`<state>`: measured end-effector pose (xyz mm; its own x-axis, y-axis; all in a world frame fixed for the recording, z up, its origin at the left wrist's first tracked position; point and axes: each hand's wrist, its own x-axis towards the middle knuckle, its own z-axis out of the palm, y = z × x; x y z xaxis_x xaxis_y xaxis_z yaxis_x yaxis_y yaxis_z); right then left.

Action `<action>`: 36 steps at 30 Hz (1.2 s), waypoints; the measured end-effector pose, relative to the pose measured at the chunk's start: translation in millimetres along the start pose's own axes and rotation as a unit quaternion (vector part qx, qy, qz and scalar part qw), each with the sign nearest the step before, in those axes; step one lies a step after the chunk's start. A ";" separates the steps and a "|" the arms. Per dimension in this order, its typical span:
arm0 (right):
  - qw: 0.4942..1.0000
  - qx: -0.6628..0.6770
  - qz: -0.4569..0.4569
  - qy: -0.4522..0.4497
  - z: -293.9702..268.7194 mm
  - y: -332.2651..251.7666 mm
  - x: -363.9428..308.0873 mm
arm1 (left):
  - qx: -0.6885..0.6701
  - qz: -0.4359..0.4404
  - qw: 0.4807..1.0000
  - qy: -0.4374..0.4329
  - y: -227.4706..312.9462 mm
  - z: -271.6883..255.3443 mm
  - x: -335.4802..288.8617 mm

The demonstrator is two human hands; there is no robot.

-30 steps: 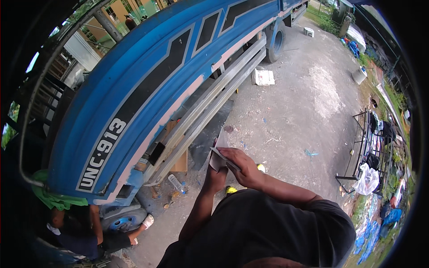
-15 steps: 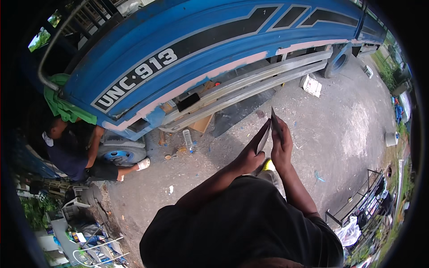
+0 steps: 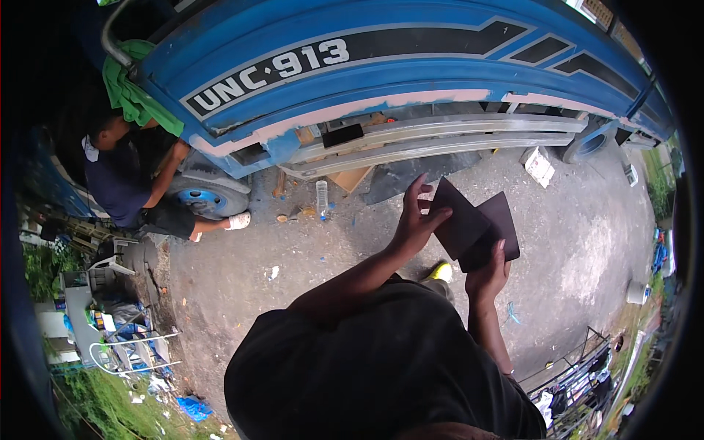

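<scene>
Two thin, dark, flat square-cornered sheets are between my hands, fanned apart at the top and overlapping low down. My left hand (image 3: 415,224) pinches the left sheet (image 3: 453,209) at its left edge, thumb on its face and the other fingers raised. From below, my right hand (image 3: 490,276) grips the right sheet (image 3: 503,220), its thumb lying over the front near the bottom edge. Their material cannot be made out. Both sheets are held in the air over the concrete ground, in front of my dark shirt.
A blue truck body (image 3: 411,66) with metal side rails (image 3: 455,138) spans the far side. Another person (image 3: 128,172) crouches by its wheel (image 3: 199,196) at left. A clear plastic bottle (image 3: 321,198) and a white box (image 3: 539,167) are on the ground; a metal rack (image 3: 579,363) stands lower right.
The sheets, edge-on and close together before, now face me and are fanned apart. My right hand has dropped lower, and my left fingers have spread. The view has shifted.
</scene>
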<state>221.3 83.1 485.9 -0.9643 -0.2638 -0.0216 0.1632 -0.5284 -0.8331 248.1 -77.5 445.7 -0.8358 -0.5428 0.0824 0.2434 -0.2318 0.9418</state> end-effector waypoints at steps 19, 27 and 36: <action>0.872 -0.450 -0.188 -0.045 -41.7 4.1 -18.2 | 0.159 0.014 0.941 -0.299 -13.5 35.0 -52.4; 0.865 -0.446 -0.227 0.021 -72.3 -12.1 -24.2 | 0.144 0.003 0.906 -0.399 -14.1 60.5 -51.6; 0.794 -0.546 -0.261 0.059 -59.4 -8.7 -91.9 | 0.110 -0.010 0.889 -0.445 -17.5 52.7 -85.4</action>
<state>296.1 159.9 462.3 -0.8643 -0.1274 0.4866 -0.4813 0.4906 -0.7264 289.2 15.5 439.4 -0.9211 0.3349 0.1986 0.2044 -0.0182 0.9787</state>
